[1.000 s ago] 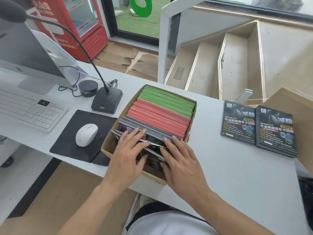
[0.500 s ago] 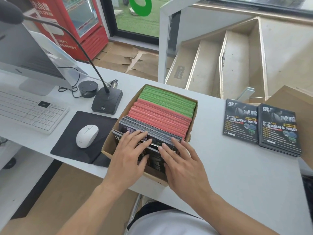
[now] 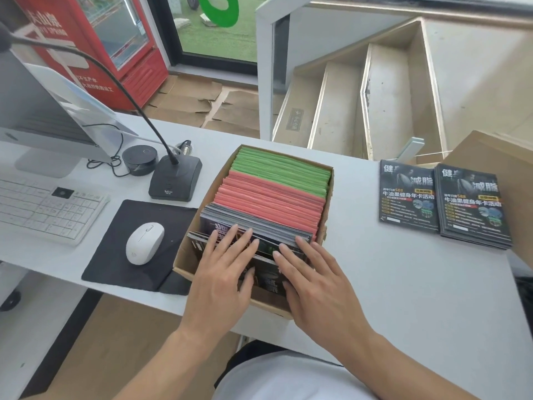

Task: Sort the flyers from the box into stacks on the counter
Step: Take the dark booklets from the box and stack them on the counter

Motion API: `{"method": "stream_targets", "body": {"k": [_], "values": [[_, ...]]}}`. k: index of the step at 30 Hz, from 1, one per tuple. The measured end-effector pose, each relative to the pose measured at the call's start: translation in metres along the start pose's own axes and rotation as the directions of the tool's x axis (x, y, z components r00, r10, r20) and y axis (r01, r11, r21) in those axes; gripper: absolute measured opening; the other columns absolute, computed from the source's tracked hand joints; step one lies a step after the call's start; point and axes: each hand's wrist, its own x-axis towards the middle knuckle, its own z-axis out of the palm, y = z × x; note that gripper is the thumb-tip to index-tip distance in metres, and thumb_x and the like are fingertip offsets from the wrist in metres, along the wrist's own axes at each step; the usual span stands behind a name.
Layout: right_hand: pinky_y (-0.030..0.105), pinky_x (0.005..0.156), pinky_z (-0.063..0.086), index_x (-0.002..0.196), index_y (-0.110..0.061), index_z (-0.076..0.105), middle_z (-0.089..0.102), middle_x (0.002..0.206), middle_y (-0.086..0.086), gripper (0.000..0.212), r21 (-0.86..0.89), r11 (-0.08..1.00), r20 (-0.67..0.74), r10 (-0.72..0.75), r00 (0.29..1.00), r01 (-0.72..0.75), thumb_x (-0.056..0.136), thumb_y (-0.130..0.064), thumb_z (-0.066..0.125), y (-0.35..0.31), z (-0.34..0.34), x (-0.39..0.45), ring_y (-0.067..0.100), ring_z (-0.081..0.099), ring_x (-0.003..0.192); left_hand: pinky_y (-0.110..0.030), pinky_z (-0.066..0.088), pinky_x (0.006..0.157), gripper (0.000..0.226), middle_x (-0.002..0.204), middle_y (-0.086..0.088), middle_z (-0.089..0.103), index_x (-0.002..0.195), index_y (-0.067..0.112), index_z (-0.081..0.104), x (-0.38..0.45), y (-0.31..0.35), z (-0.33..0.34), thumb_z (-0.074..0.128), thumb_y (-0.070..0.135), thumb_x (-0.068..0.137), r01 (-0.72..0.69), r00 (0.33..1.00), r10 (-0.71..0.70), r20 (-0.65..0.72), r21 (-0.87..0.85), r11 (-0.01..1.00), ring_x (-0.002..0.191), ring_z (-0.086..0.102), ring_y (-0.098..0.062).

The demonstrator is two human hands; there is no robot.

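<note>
Little has moved since a second ago: our left hand [image 3: 223, 272] and right hand [image 3: 313, 280] keep to the near end of the open brown cardboard box [image 3: 184, 261], fingers crept slightly forward over the tops of the dark glossy flyers [image 3: 259, 226]. No flyer has left the box in that span.

Left hand: fingers straight and spread, tips resting on the upright dark flyers, thumb tucked down toward a leaning flyer; grasping nothing that we can see. Right hand: likewise flat and relaxed, fingertips on the same dark bundle just beside the left, no pinch visible.

Beyond the fingertips, still in the box, stand the pink paper flyers [image 3: 271, 197], and past those the green paper flyers [image 3: 282, 168]. Well off to the right of the right hand, two stacks of dark printed flyers [image 3: 444, 200] lie flat on the white bench [image 3: 403, 284], side by side and touching or nearly so.

Our reading: we are riffling to part off another dark batch, not yet lifting. Dark sort partly done; pink and green untouched. Next move probably needs a pinch round a bundle. Glossy sheets may slip or fan.
</note>
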Motion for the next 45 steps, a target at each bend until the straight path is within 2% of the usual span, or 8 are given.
{"method": "stream_targets", "body": {"k": [9,15,21,24,26,34,39,45], "values": [[0.03,0.08,0.055,0.124,-0.029,0.062,0.07,0.101,-0.013,0.041,0.269,0.946,0.095,0.164,0.982,-0.184,0.087,-0.013,0.072,-0.019,-0.001,0.002,0.011,0.062,0.088,-0.049,0.033,0.119,0.02,0.136,0.001,0.062,0.095,0.021,0.072,0.014,-0.012,-0.018,0.082,0.024,0.078,-0.12,0.982,0.117,0.148,0.011,0.993,0.144,0.04,-0.022],[0.024,0.067,0.053,0.106,-0.034,0.066,0.066,0.093,-0.021,0.033,0.447,0.859,0.065,0.247,0.967,-0.25,0.084,-0.01,0.07,-0.021,-0.031,0.02,0.001,0.055,0.078,-0.021,0.037,0.067,0.02,0.075,0.022,0.048,0.085,0.036,0.055,0.043,-0.016,-0.057,0.064,0.054,0.088,-0.183,0.887,0.175,0.427,-0.023,0.983,0.073,0.046,-0.004],[0.024,0.078,0.053,0.102,-0.036,0.066,0.074,0.093,-0.008,0.036,0.856,0.435,-0.002,0.545,0.838,-0.281,0.08,-0.013,0.084,-0.003,-0.089,0.05,0.017,0.07,0.09,-0.023,0.046,0.063,0.019,0.084,0.017,0.067,0.094,0.037,0.074,0.077,0.012,-0.092,0.061,0.049,0.097,0.021,0.945,0.124,0.302,-0.434,0.9,0.08,0.062,-0.006],[0.03,0.073,0.058,0.114,-0.023,0.063,0.077,0.1,0.002,0.043,0.958,0.118,0.129,0.638,0.759,-0.262,0.077,-0.016,0.083,0.026,-0.104,0.056,0.02,0.073,0.092,-0.018,0.052,0.072,0.01,0.084,0.013,0.077,0.092,0.033,0.08,0.092,0.045,-0.081,0.072,0.036,0.086,0.368,0.927,-0.151,0.344,-0.752,0.547,0.08,0.07,-0.003],[0.028,0.072,0.058,0.12,-0.016,0.059,0.077,0.103,0.006,0.046,0.961,-0.048,0.238,0.652,0.72,-0.274,0.077,-0.015,0.075,0.042,-0.106,0.049,0.02,0.074,0.092,-0.039,0.058,0.087,0.023,0.089,0.005,0.079,0.093,0.031,0.081,0.101,0.063,-0.059,0.074,0.046,0.078,0.475,0.88,-0.248,0.406,-0.785,0.399,0.09,0.074,-0.019],[0.019,0.083,0.051,0.122,-0.009,0.057,0.073,0.105,-0.006,0.025,0.956,0.124,0.086,0.747,0.659,-0.265,0.101,0.002,0.05,0.106,-0.096,-0.014,0.007,0.067,0.099,-0.028,0.054,0.08,0.004,0.088,0.006,0.079,0.086,0.027,0.081,0.121,0.137,0.037,0.078,0.024,0.086,0.523,0.846,-0.252,0.47,-0.822,0.226,0.082,0.071,-0.007],[0.022,0.092,0.049,0.127,-0.015,0.06,0.071,0.12,0.002,0.038,0.951,0.058,0.156,0.756,0.635,-0.303,0.099,0.008,0.047,0.148,-0.083,-0.051,0.013,0.064,0.113,-0.045,0.053,0.102,0.025,0.105,-0.003,0.079,0.105,0.013,0.079,0.115,0.168,0.1,0.079,0.029,0.086,0.5,0.858,-0.247,0.449,-0.84,0.211,0.104,0.072,-0.019],[0.022,0.081,0.052,0.113,-0.004,0.06,0.075,0.1,-0.003,0.036,0.931,0.036,0.204,0.775,0.598,-0.364,0.093,0.019,0.042,0.171,-0.074,-0.076,0.011,0.068,0.097,-0.023,0.053,0.089,0.02,0.102,0.003,0.079,0.107,0.01,0.078,0.115,0.176,0.124,0.078,0.015,0.087,0.517,0.856,-0.175,0.487,-0.794,0.32,0.099,0.073,-0.012]]}}
